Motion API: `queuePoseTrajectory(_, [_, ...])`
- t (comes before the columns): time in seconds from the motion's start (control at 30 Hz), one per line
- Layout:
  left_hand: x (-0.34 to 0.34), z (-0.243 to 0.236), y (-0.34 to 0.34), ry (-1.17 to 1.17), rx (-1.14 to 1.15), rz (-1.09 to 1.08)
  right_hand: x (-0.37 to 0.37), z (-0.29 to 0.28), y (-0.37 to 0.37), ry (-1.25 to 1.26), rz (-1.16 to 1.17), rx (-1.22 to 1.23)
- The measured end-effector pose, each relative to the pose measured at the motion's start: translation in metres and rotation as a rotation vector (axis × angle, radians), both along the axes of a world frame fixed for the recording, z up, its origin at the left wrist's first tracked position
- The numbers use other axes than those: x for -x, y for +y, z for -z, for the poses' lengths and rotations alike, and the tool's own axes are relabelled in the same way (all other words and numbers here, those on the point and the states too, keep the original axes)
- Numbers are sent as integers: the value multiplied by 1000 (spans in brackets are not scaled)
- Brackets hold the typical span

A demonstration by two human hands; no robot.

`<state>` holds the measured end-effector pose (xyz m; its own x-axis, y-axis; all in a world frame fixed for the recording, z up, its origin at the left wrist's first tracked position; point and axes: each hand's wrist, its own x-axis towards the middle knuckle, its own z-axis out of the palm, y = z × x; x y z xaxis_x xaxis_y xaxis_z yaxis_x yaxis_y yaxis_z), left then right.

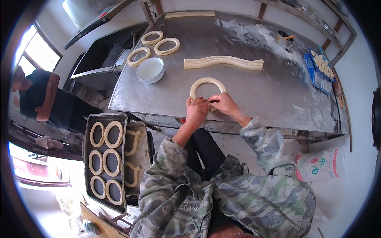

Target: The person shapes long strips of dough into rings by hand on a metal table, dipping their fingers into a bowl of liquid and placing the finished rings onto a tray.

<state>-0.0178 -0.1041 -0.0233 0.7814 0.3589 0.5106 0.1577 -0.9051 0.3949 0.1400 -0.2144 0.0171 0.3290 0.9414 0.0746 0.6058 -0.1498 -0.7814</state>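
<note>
A strip of pale dough (208,80) curves into a ring at the near edge of the metal table (158,97). Its two ends meet between my hands. My left hand (197,111) has its fingers closed on the left end, and my right hand (225,106) pinches the right end beside it. The fingers cover the join. Farther back lie several straight dough strips (223,62), side by side. To the left, three finished dough rings (166,46) rest near a white bowl (150,70) of what looks like clear liquid.
A dark tray (126,158) with several dough rings stands left, overlapping another tray (143,129) of looped dough. A blue basket (320,81), a rolling pin (338,93) and a metal can (282,39) are at right. A white sack (321,163) stands below; a person (47,99) is at left.
</note>
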Motion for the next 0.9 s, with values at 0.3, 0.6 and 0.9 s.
queuePoseTrajectory(0.3, [-6, -5, -2, 34, -42, 3, -8, 15, -13, -117, -12, -182])
queuePoseTrajectory(0.6, [-16, 2, -1, -21, -128, 77, -1, 19, -14, -374, 18, -264])
queuePoseTrajectory(0.9, [1, -13, 13, 18, -207, 152, 7, 12, -6, -553, -105, -225])
